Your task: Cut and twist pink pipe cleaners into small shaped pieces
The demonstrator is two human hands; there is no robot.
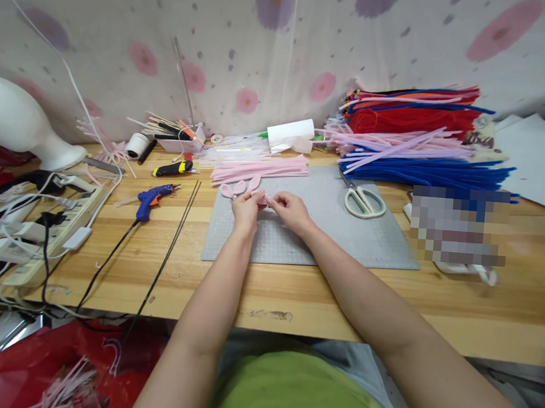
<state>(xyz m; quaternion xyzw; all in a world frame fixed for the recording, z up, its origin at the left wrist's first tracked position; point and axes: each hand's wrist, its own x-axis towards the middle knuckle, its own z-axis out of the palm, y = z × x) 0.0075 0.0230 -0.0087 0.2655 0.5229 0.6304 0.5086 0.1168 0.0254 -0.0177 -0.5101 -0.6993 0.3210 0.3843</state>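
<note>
My left hand (245,209) and my right hand (291,210) meet over the grey cutting mat (345,238). Both pinch a small pink pipe-cleaner piece (241,189) bent into loops like ears. The loops stick out beyond my left fingers toward the far side. A loose bundle of pink pipe cleaners (261,167) lies just past the hands at the mat's far edge. White-handled scissors (365,202) rest on the mat to the right of my right hand.
A blue glue gun (153,198) with its black cord lies left of the mat, beside a power strip (39,229) full of plugs. Stacks of red, pink and blue pipe cleaners (419,140) fill the back right. A white foam head (19,122) stands far left.
</note>
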